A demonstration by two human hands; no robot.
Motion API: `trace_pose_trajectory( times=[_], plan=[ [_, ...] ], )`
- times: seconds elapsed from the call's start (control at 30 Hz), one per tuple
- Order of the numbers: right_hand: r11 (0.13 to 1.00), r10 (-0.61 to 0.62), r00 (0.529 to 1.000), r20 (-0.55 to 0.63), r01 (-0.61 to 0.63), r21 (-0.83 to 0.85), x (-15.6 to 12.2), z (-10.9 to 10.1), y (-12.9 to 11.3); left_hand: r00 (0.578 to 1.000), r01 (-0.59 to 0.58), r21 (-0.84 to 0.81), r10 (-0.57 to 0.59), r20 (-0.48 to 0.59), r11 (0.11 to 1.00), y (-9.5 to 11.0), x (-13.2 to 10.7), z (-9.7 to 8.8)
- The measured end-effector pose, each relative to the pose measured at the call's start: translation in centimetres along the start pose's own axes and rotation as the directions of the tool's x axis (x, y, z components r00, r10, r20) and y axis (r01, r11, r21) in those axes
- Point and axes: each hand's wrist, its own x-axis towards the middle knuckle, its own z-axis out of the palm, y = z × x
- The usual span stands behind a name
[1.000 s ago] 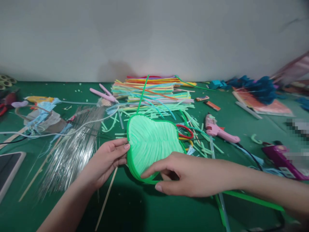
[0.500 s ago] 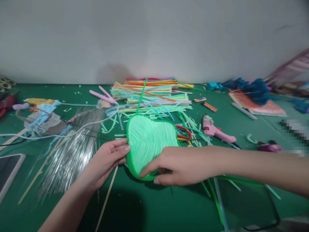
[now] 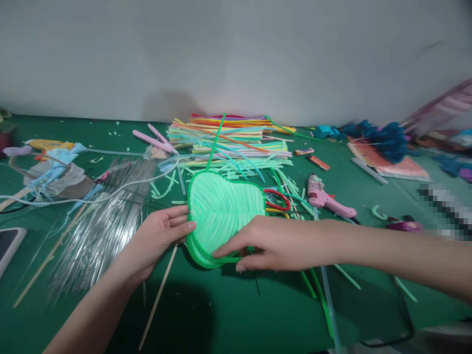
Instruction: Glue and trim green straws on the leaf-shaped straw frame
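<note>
A light green fuzzy leaf (image 3: 217, 201) made of pipe cleaners, with a darker green border, is held over the middle of the table. One green stem sticks up from its top left. Below its lower edge a second green layer (image 3: 203, 260) shows. My left hand (image 3: 164, 236) pinches the leaf's left edge, thumb on top and fingers behind. My right hand (image 3: 263, 243) reaches across from the right, with index fingertip and thumb at the lower border; its other fingers are curled and partly hidden. Red-handled scissors (image 3: 279, 200) lie partly behind the leaf.
Coloured pipe cleaners (image 3: 228, 142) are piled by the wall. Silvery wires (image 3: 106, 236) and a thin wooden stick (image 3: 158, 297) lie left. On the right are a pink glue gun (image 3: 328, 200) and loose green strips. A phone (image 3: 9, 248) sits at the left edge.
The lower border has come away slightly from the layer beneath, so a gap shows between them. Both hands stay at the leaf. The whole view has shifted a little.
</note>
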Motion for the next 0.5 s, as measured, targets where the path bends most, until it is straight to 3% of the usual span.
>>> trace_pose_trajectory(
  times=[0.23,0.5],
  plan=[
    [0.997,0.08,0.991,-0.107,-0.082,-0.014,-3.4,-0.6,1.5,0.999,0.01,-0.005,-0.01,-0.049,1.0,0.0,0.4,-0.5],
    [0.965,-0.101,0.982,-0.159,0.057,-0.256,-1.9,0.2,2.2,0.997,0.019,0.018,-0.018,-0.071,1.0,0.3,0.4,-0.4]
  ],
)
